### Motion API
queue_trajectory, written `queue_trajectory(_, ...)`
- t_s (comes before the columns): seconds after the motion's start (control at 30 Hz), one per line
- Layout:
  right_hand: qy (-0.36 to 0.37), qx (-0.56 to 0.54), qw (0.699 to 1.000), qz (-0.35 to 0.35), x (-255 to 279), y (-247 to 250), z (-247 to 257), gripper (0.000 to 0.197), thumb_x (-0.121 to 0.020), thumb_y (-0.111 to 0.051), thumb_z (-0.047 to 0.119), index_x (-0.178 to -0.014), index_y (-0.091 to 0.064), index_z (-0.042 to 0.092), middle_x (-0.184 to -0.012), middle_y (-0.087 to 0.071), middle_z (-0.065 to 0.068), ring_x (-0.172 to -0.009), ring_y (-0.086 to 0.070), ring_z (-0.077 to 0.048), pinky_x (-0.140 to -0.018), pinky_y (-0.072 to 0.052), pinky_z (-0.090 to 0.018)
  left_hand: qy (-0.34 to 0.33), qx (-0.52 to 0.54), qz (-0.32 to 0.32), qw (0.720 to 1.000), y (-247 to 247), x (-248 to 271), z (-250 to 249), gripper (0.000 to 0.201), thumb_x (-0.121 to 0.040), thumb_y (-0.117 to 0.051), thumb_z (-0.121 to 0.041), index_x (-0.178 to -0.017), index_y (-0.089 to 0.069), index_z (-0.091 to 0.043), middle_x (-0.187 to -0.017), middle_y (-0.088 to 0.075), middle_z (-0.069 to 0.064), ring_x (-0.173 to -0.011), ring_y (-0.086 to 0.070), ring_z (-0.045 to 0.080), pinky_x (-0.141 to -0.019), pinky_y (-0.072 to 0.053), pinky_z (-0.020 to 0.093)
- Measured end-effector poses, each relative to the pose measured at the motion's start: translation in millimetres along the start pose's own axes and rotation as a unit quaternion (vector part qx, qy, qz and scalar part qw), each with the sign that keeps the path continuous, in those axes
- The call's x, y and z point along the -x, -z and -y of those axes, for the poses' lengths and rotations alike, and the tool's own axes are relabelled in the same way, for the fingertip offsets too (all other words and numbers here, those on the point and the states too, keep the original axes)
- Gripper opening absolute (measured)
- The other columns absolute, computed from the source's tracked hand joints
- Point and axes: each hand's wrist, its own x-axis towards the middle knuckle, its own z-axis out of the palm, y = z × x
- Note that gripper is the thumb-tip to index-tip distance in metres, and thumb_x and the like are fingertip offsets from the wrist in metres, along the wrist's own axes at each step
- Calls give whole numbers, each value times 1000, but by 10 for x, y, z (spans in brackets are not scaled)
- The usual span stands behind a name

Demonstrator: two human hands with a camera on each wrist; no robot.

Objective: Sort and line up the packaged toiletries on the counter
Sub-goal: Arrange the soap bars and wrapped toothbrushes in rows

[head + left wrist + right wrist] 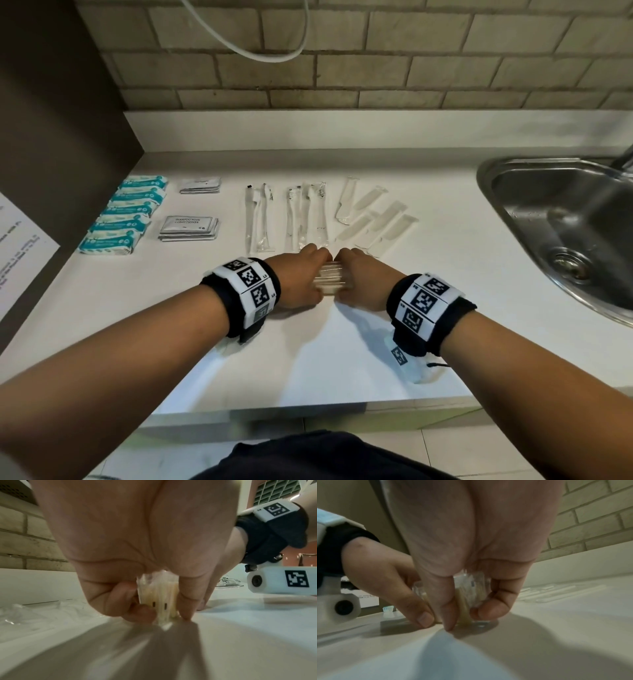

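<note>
A small bundle of clear-wrapped pale sticks [330, 279] stands on edge on the white counter [308, 342], near the front middle. My left hand [303, 277] grips it from the left and my right hand [359, 279] from the right, fingers curled down to the surface. The left wrist view shows the bundle [158, 599] pinched between thumb and fingers of the left hand [161, 615]. Seen from the right wrist, the right hand [465, 618] clamps the bundle [472, 588], and the left hand [393, 581] touches its other side.
Behind the hands lie a row of teal soap packets [123, 216], two sachet stacks [190, 228] [200, 185], wrapped toothbrushes [260, 219] [308, 212] and scattered wrapped combs [376, 216]. A steel sink [565, 226] is at right, a dark cabinet [51, 120] at left.
</note>
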Motion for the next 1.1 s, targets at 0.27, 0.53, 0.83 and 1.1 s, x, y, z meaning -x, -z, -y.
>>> queue_trajectory(0.27, 3, -46, 999, 11, 22, 76, 23, 59, -72, -73, 16, -123, -46, 12, -113, -52, -5, -98, -57, -23, -83, -50, -34, 3, -2, 3, 1000, 18, -46, 45, 40, -88, -61, -30, -122, -44, -17, -114, -48, 2, -89, -54, 22, -76, -42, 33)
queue_trajectory(0.53, -79, 25, 996, 24, 83, 77, 12, 64, -71, -76, 43, -116, -45, 10, -108, -59, -5, -95, -59, -23, -78, -49, -34, 9, -9, -8, 1000, -28, -20, 40, 39, -90, -55, -29, -124, -43, -16, -118, -47, 4, -82, -47, 20, -72, -35, 29)
queue_trajectory(0.83, -25, -33, 997, 59, 51, 115, 45, 51, -79, -74, 21, -117, -42, 8, -103, -63, -7, -90, -58, -24, -75, -43, -29, 32, -16, 7, 999, -16, -9, -12, 46, -85, -60, -28, -124, -42, -14, -116, -47, 5, -85, -53, 24, -77, -48, 37)
queue_trajectory(1.1, -55, -87, 994, 35, -4, 254, -34, 25, -92, -46, 2, -73, -54, 17, -63, -59, -3, -55, -54, -19, -56, -50, -28, 59, 106, -32, 992, 38, 19, 111, 44, -79, -69, -25, -116, -46, -19, -105, -59, -1, -89, -58, 19, -71, -44, 29)
